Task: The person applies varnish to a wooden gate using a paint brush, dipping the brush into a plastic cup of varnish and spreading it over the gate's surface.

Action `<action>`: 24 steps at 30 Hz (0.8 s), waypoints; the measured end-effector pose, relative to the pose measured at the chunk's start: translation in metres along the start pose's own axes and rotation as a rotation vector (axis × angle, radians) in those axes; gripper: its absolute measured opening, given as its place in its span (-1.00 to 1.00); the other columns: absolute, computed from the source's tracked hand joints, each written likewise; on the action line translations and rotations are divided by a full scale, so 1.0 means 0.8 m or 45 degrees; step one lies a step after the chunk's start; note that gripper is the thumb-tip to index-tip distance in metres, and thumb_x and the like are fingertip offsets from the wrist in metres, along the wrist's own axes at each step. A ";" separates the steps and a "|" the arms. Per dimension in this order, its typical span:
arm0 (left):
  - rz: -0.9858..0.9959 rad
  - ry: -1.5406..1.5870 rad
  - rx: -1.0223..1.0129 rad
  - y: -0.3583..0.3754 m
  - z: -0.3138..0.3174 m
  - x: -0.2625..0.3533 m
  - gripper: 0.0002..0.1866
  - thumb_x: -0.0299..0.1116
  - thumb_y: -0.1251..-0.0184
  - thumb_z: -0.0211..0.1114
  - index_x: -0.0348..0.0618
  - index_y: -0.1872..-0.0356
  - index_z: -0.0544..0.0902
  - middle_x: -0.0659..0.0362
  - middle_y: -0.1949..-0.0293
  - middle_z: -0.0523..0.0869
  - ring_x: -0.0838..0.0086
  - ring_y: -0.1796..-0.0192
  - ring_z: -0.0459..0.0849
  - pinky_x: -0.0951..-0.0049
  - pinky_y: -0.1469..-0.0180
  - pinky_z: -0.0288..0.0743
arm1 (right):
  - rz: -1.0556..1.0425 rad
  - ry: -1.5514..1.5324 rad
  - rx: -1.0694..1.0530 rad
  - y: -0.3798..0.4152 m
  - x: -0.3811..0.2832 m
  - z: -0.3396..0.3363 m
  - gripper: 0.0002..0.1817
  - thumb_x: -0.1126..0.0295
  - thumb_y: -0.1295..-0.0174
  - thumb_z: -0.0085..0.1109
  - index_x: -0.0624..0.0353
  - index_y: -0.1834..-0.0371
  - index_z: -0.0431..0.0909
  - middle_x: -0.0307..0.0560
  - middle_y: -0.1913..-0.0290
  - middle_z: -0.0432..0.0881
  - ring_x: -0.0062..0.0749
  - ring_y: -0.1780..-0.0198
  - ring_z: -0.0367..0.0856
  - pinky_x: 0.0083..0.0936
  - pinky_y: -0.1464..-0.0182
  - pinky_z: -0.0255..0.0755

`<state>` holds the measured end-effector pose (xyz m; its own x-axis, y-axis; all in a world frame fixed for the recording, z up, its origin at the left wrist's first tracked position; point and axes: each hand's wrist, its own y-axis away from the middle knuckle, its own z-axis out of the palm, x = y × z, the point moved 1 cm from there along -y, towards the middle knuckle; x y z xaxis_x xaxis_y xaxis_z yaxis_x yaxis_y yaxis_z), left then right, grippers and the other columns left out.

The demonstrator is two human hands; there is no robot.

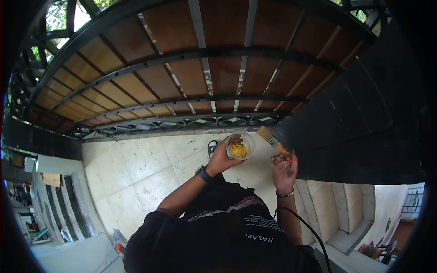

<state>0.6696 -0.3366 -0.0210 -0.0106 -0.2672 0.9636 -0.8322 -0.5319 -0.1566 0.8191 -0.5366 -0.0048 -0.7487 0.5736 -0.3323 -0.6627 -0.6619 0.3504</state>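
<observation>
My left hand [220, 159] is wrapped round a clear plastic cup [249, 144] in front of my chest. Amber liquid [237, 150] shows at the bottom of the cup. To its right, my right hand [285, 173] is closed on the orange handle of a flat paintbrush [273, 140], palm turned up. The brush's pale bristles point up and left, close to the cup but apart from it. Ahead stands a black metal-framed gate [177, 59] with wooden panels, yellowish at the left and dark reddish-brown elsewhere.
A large black panel [350, 118] fills the right side, near my right hand. Pale floor tiles [136, 168] with dark specks lie below. Tiled steps [325, 204] are at the lower right, and a black cable [314, 232] runs beside my right arm. One sandal [212, 146] shows beneath my left hand.
</observation>
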 end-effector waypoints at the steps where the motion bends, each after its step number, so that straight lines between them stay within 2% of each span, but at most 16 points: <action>1: -0.006 -0.013 -0.020 -0.019 -0.015 -0.002 -0.16 -0.30 0.10 0.63 -0.31 -0.28 0.45 -0.08 -0.13 0.66 0.07 -0.20 0.63 0.23 -0.28 0.47 | -0.094 0.057 -0.115 -0.022 0.000 0.013 -0.65 0.10 -0.51 -0.07 0.16 -0.01 0.50 -0.14 0.29 0.50 -0.36 0.18 0.46 -0.25 -0.18 0.33; 2: 0.000 -0.003 -0.029 -0.038 -0.029 -0.013 -0.16 -0.30 0.10 0.63 -0.31 -0.28 0.45 -0.08 -0.13 0.66 0.07 -0.20 0.63 0.23 -0.28 0.47 | -0.138 0.027 -0.189 -0.046 -0.002 0.027 -0.61 0.09 -0.51 -0.07 0.17 -0.12 0.50 -0.12 0.26 0.54 -0.37 0.16 0.50 -0.27 -0.16 0.36; 3: 0.030 -0.043 -0.022 -0.056 -0.044 -0.028 -0.15 -0.28 0.11 0.64 -0.28 -0.28 0.46 -0.07 -0.14 0.65 0.06 -0.21 0.61 0.21 -0.31 0.44 | -0.152 0.031 -0.188 -0.070 -0.001 0.044 -0.61 0.09 -0.51 -0.07 0.17 -0.12 0.50 -0.12 0.26 0.54 -0.37 0.16 0.50 -0.27 -0.16 0.36; 5: 0.065 -0.083 -0.031 -0.093 -0.080 -0.040 -0.15 -0.25 0.11 0.65 -0.25 -0.28 0.46 -0.05 -0.16 0.64 0.05 -0.23 0.59 0.20 -0.33 0.40 | -0.521 0.273 -0.089 -0.114 0.003 0.087 -0.61 0.10 -0.52 -0.07 0.18 -0.13 0.49 -0.08 0.18 0.58 -0.36 0.12 0.56 -0.29 -0.11 0.40; 6: 0.070 -0.122 -0.045 -0.112 -0.101 -0.038 -0.13 -0.22 0.12 0.66 -0.23 -0.29 0.46 -0.04 -0.17 0.63 0.04 -0.25 0.56 0.18 -0.35 0.36 | -0.654 0.442 -0.240 -0.133 0.006 0.113 -0.61 0.13 -0.53 -0.09 0.21 -0.14 0.46 -0.05 0.12 0.61 -0.33 0.07 0.61 -0.29 -0.11 0.42; 7: 0.074 -0.160 -0.061 -0.129 -0.120 -0.038 -0.12 -0.19 0.13 0.67 -0.21 -0.29 0.46 -0.03 -0.19 0.62 0.03 -0.26 0.54 0.17 -0.38 0.32 | -0.669 0.438 -0.230 -0.155 0.012 0.131 -0.61 0.13 -0.53 -0.09 0.21 -0.14 0.46 -0.05 0.12 0.61 -0.33 0.07 0.61 -0.29 -0.11 0.42; 9: 0.070 -0.196 -0.063 -0.153 -0.150 -0.056 -0.09 -0.13 0.14 0.68 -0.19 -0.30 0.45 -0.02 -0.19 0.61 0.05 -0.26 0.54 0.14 -0.39 0.30 | -0.965 0.875 -0.262 -0.197 0.020 0.168 -0.61 0.15 -0.53 -0.11 0.25 -0.13 0.44 -0.06 0.10 0.63 -0.32 0.07 0.63 -0.31 -0.14 0.42; 10: 0.102 -0.233 -0.074 -0.164 -0.166 -0.056 -0.09 -0.12 0.14 0.68 -0.18 -0.31 0.45 -0.01 -0.20 0.61 0.06 -0.27 0.53 0.13 -0.40 0.28 | -1.008 1.061 -0.296 -0.207 0.029 0.194 -0.65 0.21 -0.54 -0.12 0.29 -0.10 0.44 -0.03 0.11 0.65 -0.33 0.13 0.65 -0.38 -0.08 0.47; 11: 0.134 -0.269 -0.082 -0.175 -0.180 -0.055 -0.09 -0.12 0.13 0.68 -0.18 -0.31 0.45 -0.01 -0.20 0.61 0.07 -0.28 0.52 0.12 -0.41 0.27 | -1.016 1.064 -0.286 -0.217 0.036 0.213 -0.65 0.21 -0.54 -0.12 0.29 -0.10 0.44 -0.03 0.11 0.65 -0.33 0.13 0.65 -0.38 -0.08 0.47; 13: 0.094 -0.263 -0.129 -0.192 -0.201 -0.057 -0.08 -0.10 0.12 0.67 -0.17 -0.33 0.44 0.00 -0.21 0.61 0.08 -0.29 0.52 0.11 -0.42 0.26 | -1.144 1.536 -0.399 -0.229 0.053 0.243 -0.71 0.30 -0.52 -0.09 0.31 -0.08 0.44 0.02 0.10 0.67 -0.36 0.17 0.67 -0.44 0.00 0.51; 15: 0.134 -0.296 -0.177 -0.207 -0.216 -0.069 -0.07 -0.10 0.11 0.67 -0.16 -0.33 0.43 0.00 -0.21 0.61 0.08 -0.29 0.52 0.12 -0.43 0.25 | -1.167 1.484 -0.398 -0.245 0.068 0.259 -0.76 0.36 -0.49 -0.03 0.32 -0.03 0.47 0.07 0.14 0.69 -0.41 0.19 0.68 -0.47 0.04 0.53; 17: 0.141 -0.297 -0.197 -0.217 -0.225 -0.075 -0.07 -0.10 0.11 0.66 -0.16 -0.34 0.42 0.00 -0.21 0.61 0.08 -0.29 0.52 0.13 -0.42 0.25 | -1.273 1.898 -0.555 -0.260 0.072 0.265 -0.79 0.42 -0.38 0.15 0.26 0.00 0.53 -0.01 0.17 0.72 -0.25 0.12 0.62 -0.30 -0.03 0.45; 18: 0.148 -0.300 -0.206 -0.221 -0.227 -0.077 -0.07 -0.10 0.11 0.66 -0.16 -0.34 0.42 0.00 -0.20 0.61 0.08 -0.28 0.52 0.14 -0.42 0.25 | -1.423 2.045 -0.667 -0.265 0.071 0.281 -0.80 0.47 -0.30 0.20 0.21 0.03 0.55 -0.02 0.15 0.70 -0.15 0.13 0.59 -0.24 0.01 0.44; 22: 0.110 -0.229 -0.192 -0.234 -0.228 -0.086 -0.08 -0.09 0.10 0.65 -0.16 -0.33 0.42 0.01 -0.19 0.62 0.09 -0.27 0.53 0.15 -0.41 0.26 | -1.565 2.320 -0.659 -0.273 0.064 0.291 -0.78 0.50 -0.25 0.24 0.18 0.05 0.57 -0.01 0.16 0.67 -0.09 0.17 0.57 -0.21 0.04 0.42; 24: 0.030 -0.193 -0.183 -0.238 -0.225 -0.090 -0.10 -0.08 0.09 0.65 -0.16 -0.32 0.44 0.01 -0.18 0.63 0.09 -0.25 0.54 0.16 -0.40 0.27 | -1.593 2.469 -0.499 -0.265 0.048 0.292 -0.76 0.52 -0.22 0.27 0.17 0.04 0.57 -0.02 0.21 0.65 -0.07 0.21 0.54 -0.18 0.06 0.40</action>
<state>0.7289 -0.0713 -0.0213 0.0433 -0.4019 0.9147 -0.9032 -0.4071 -0.1361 0.9260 -0.2616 0.1129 0.9043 -0.1761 -0.3889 -0.4044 -0.6451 -0.6483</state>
